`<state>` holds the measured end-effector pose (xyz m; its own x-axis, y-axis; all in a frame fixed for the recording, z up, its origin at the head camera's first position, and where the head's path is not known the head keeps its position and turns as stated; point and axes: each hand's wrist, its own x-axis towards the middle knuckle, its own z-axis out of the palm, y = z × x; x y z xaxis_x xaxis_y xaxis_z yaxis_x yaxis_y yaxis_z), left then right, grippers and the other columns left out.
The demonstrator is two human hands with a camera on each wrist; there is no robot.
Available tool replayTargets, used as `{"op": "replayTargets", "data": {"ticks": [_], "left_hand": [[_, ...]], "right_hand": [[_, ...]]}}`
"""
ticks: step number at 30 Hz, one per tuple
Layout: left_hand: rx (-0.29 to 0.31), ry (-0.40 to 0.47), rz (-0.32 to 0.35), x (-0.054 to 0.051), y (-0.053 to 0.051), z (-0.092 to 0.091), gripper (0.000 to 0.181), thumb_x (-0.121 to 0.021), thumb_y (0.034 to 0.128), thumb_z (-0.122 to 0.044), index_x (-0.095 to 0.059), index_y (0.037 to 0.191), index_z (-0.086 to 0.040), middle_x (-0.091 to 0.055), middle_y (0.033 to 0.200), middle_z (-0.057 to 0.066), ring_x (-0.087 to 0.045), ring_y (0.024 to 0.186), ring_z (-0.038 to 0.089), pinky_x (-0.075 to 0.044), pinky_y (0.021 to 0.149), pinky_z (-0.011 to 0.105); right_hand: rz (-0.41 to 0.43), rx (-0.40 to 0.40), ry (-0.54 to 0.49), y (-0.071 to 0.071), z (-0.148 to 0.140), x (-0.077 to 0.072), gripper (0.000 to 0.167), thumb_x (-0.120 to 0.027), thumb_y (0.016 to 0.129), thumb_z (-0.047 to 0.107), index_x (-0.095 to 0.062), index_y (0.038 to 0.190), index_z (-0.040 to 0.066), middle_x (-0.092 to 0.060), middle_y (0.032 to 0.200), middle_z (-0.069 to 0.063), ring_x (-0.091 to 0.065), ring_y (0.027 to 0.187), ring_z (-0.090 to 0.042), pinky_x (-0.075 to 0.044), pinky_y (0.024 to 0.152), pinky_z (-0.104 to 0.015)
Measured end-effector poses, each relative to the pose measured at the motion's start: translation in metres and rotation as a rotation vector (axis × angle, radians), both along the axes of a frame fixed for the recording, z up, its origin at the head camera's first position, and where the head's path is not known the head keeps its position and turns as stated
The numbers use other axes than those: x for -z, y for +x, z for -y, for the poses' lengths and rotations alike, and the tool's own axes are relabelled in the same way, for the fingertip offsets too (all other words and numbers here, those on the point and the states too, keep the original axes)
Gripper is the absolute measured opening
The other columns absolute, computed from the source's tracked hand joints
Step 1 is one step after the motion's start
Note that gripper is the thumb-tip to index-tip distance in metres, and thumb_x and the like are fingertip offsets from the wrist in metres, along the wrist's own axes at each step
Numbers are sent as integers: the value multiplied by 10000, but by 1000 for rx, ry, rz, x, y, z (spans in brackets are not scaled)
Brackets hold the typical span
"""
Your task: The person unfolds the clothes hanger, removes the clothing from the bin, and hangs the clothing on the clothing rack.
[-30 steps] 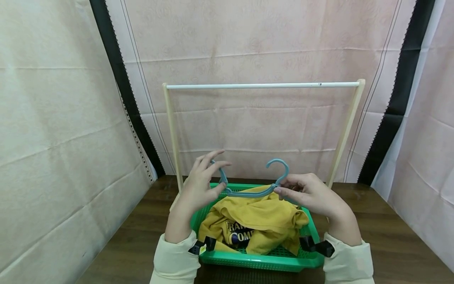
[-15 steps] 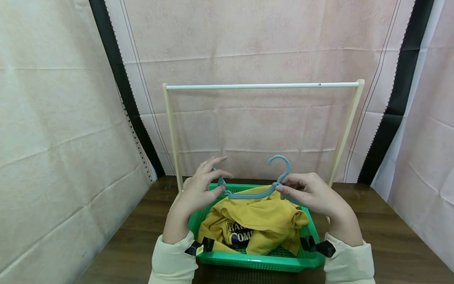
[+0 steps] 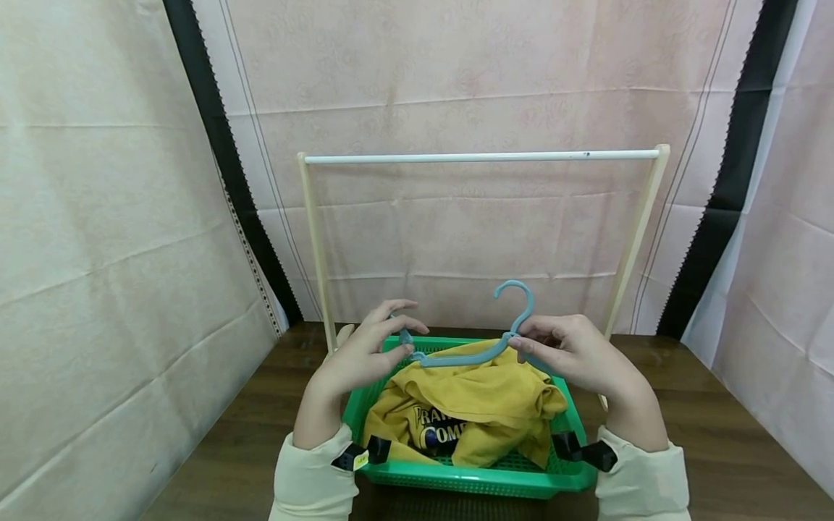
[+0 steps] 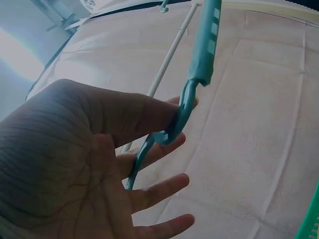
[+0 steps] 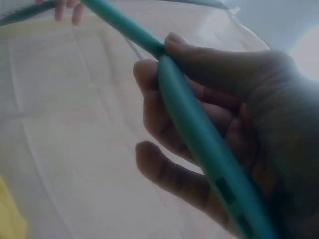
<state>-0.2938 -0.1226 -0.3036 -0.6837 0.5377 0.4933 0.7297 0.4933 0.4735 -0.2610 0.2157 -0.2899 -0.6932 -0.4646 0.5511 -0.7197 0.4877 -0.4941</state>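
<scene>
A light blue clothes hanger (image 3: 462, 359) is held across the air between both hands, its hook pointing upward. My right hand (image 3: 570, 351) pinches it at the base of the hook, thumb in front and fingers behind. At the hanger's left end my left hand (image 3: 365, 354) pinches a narrow, curved part (image 4: 174, 127) between thumb and index finger, with its other fingers spread. The fingers partly hide that end. Below the hanger, a crumpled yellow garment (image 3: 482, 398) with dark lettering lies in a green basket (image 3: 476, 479).
Behind the basket stands a rack with a white crossbar (image 3: 482, 157) and cream posts (image 3: 317, 246). Everything rests on a dark wooden table (image 3: 691, 427). Pale cloth walls (image 3: 482, 72) enclose it at the back and sides.
My left hand has lowered a little with the hanger's left end. The hook has risen slightly and shifted right, while my right hand keeps its pinch. The basket's left side has edged left.
</scene>
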Motion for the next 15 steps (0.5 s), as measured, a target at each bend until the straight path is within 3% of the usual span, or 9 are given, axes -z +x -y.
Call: {"op": "replayTargets", "data": {"ticks": [2,5,9,11,15], "left_hand": [[2,-2,-1,0,0,-1,280,-624,988,-68,-679,1201,-240,-375,1537,-21,-387,1354,269,-392,1028,524],[-33,-5,-44,0,0,-6,285,-602,978,-37,-689,1159,-238,-408,1517,8,-429,1342,291,-289,1115,588],[-62,23,-47,-1,0,-13,280,-577,975,-25,-695,1113,-238,-441,1491,21,-471,1320,291,-335,1093,589],[-103,21,-47,-1,0,-15,249,-587,985,-65,-696,1105,-254,-450,1486,13,-457,1333,291,-416,1013,561],[-252,-16,-64,0,0,-16,144,-623,1001,-224,-697,1108,-285,-438,1503,-31,-513,1253,261,-403,1002,581]], "right_hand": [[-16,8,8,1,2,0,109,-667,991,186,-704,913,253,-689,760,114,-641,664,-85,-539,603,-284],[-55,21,24,2,6,0,104,-683,982,203,-692,905,273,-675,761,134,-632,660,-63,-538,597,-277],[-120,37,56,2,13,-2,83,-690,978,230,-688,915,285,-659,784,191,-632,689,-27,-549,636,-272],[-132,41,68,2,15,-2,75,-689,979,234,-690,923,284,-659,794,204,-634,709,-19,-553,659,-273],[-104,50,55,2,13,-2,84,-685,982,230,-695,917,283,-661,780,180,-640,684,-47,-548,626,-277]]}}
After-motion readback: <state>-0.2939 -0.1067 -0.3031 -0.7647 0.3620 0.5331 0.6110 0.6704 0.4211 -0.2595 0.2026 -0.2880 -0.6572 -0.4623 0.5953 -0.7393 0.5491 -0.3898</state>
